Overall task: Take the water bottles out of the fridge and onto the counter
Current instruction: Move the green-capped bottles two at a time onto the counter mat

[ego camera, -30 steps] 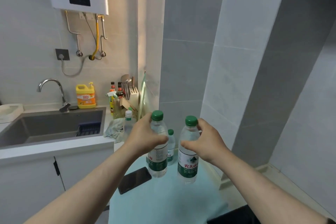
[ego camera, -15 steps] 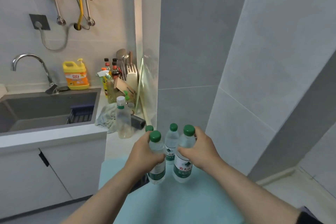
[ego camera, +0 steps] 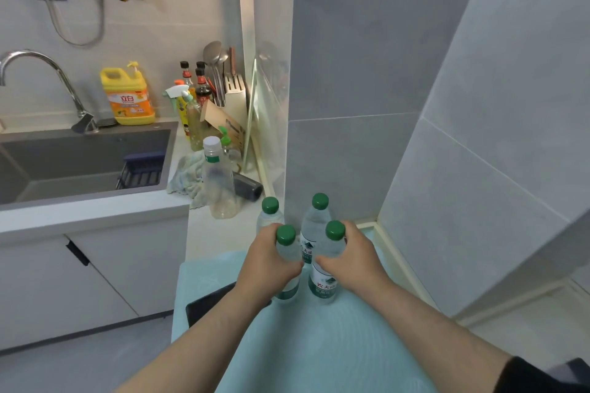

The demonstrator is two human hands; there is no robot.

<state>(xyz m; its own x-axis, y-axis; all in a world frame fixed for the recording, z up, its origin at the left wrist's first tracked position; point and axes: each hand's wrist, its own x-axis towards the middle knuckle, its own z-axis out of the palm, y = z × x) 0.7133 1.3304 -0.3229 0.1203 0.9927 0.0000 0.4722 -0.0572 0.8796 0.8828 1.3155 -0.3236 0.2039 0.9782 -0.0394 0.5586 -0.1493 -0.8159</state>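
Observation:
Several clear water bottles with green caps stand on a pale turquoise counter top [ego camera: 319, 348]. My left hand [ego camera: 269, 265] is wrapped around the front left bottle [ego camera: 286, 241]. My right hand [ego camera: 351, 260] grips the front right bottle [ego camera: 325, 281], whose green and white label faces me. Both held bottles are upright, their bases at the counter surface. Behind them stand two more bottles, one at the back left [ego camera: 270, 212] and one at the back right [ego camera: 316, 220], close to the grey tiled wall. The fridge is out of view.
A black phone [ego camera: 207, 305] lies on the counter left of my left arm. A white-capped clear bottle [ego camera: 218, 182], a cloth [ego camera: 186, 180], a dark cylinder [ego camera: 247, 190], sauce bottles and a knife block [ego camera: 234, 99] crowd the white counter behind. A sink [ego camera: 83, 163] and yellow detergent jug [ego camera: 127, 96] are left.
Both hands have lowered their bottles toward the counter, next to the two standing at the back. The view has tilted down and moved closer.

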